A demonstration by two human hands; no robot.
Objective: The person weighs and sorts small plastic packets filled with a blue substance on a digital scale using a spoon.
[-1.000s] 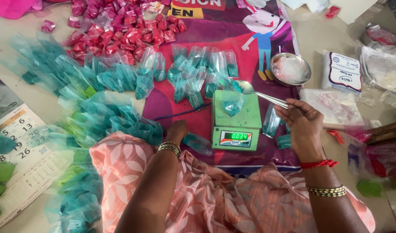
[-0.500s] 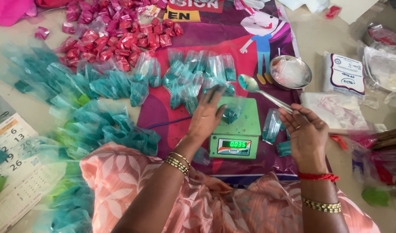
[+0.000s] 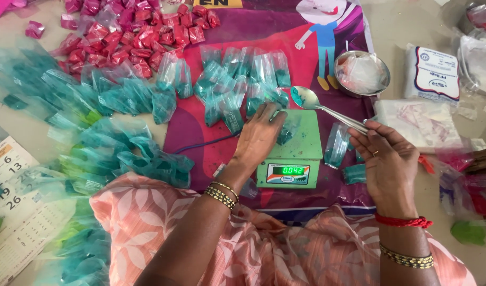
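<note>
A floor-level surface (image 3: 396, 21) is covered by a bright printed mat (image 3: 200, 143), on which teal powder packets (image 3: 237, 79) and red packets (image 3: 131, 37) are spread in separate heaps, apparently sorted by colour; a small green scale (image 3: 293, 159) is set at the centre, within easy reach; a teal packet (image 3: 286, 130) is pressed on its platform by the left hand (image 3: 259, 137), fingers closed on it, probably so that it is kept steady; a metal spoon (image 3: 322, 108) is pinched in the right hand (image 3: 389, 164), its bowl raised level above the scale; a steel bowl (image 3: 362, 71) is placed just beyond.
</note>
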